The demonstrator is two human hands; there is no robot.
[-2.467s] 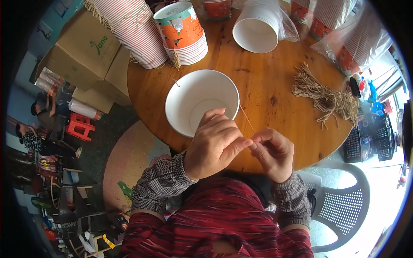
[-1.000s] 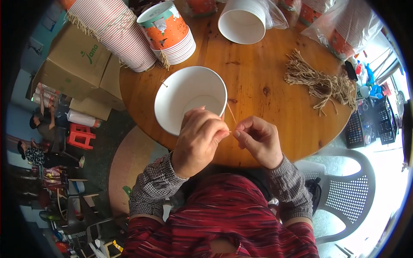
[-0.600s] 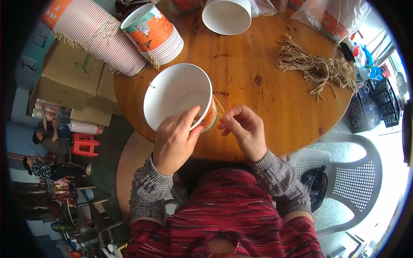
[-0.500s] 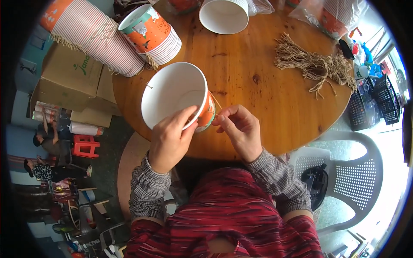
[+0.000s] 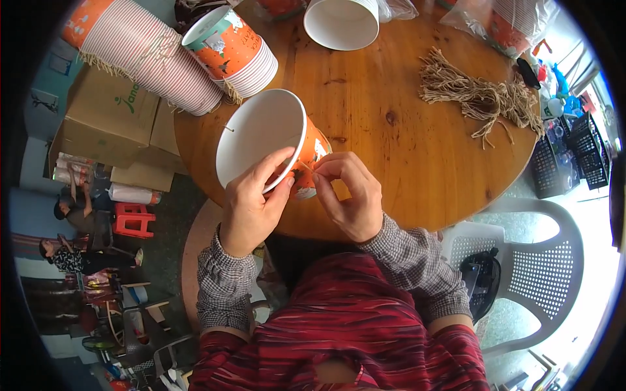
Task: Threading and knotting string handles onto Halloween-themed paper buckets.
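Gripping the rim of a paper cup [image 5: 261, 137], the left hand [image 5: 251, 208] is closed with its thumb inside the white lining and its fingers against the orange outer wall. The cup is held tilted on its side above the near edge of the round wooden table [image 5: 391, 130], mouth toward the person's left. The right hand [image 5: 349, 195] is closed in a pinch, thumb and forefinger pressed together just beside the cup's wall, on what appears to be a thin length of twine [image 5: 306, 167]; the strand is too fine to be made out fully.

The cup is judged light and thin-walled, easily dented if squeezed at mid-body; the rolled rim is the stiffest place and the proper hold. The twine is judged soft, limp and prone to fraying, best pinched close to its end.

Further out, a bundle of twine pieces [image 5: 479, 94] lies on the table, well apart from both hands. A stack of orange cups [image 5: 235, 52] and a striped stack [image 5: 143, 55] lie at the far left, and a white cup [image 5: 340, 23] at the far edge.
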